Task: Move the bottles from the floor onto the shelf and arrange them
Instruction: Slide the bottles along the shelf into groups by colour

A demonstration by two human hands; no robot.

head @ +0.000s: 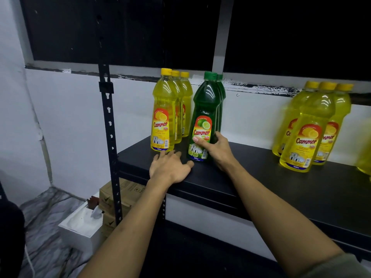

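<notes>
A row of three yellow bottles stands on the black shelf at its left end. Just right of them stands a row of green bottles, and my right hand grips the lower part of the front green bottle, thumb across its label. My left hand lies flat on the shelf's front, fingers spread, in front of the yellow row and touching no bottle. Another group of yellow bottles stands at the right of the shelf.
A black perforated upright post rises at the shelf's left corner. Below the shelf sit cardboard boxes and a white tissue box on the marbled floor. A white wall and a dark window lie behind the shelf.
</notes>
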